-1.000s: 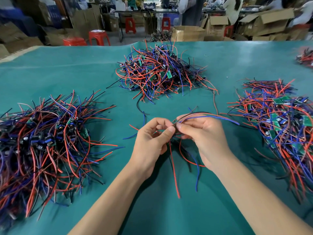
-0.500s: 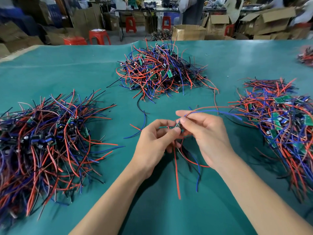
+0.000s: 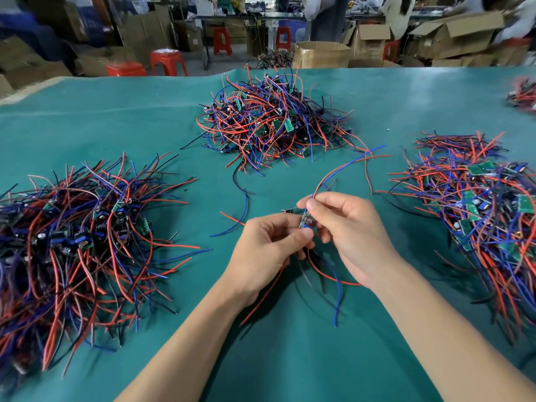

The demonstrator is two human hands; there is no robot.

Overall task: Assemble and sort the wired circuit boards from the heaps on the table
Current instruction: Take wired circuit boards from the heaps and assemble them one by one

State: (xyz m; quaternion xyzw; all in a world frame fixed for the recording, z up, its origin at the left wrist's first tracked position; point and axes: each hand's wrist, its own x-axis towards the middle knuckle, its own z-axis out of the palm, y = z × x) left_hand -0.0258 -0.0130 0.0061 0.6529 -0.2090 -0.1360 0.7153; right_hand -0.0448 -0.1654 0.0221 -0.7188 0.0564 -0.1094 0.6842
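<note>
The small green wired circuit board point(image 3: 307, 220) sits between our two hands, just above the teal table mat point(image 3: 116, 126), near its front centre. From the head camera, a second ago its red and blue leads point(image 3: 342, 169) lay low and level toward the right; now they arc up and away. We judge the board is being turned for assembly, not yet sorted. Our left hand point(image 3: 266, 245) pinches its lower end; our right hand point(image 3: 348, 227) pinches its top (thumb foremost). Three tangled heaps of red, blue and black wired boards, left point(image 3: 78, 233), far point(image 3: 272, 126) and right point(image 3: 481, 213), surround us. We can read no writing or brand anywhere.
</note>
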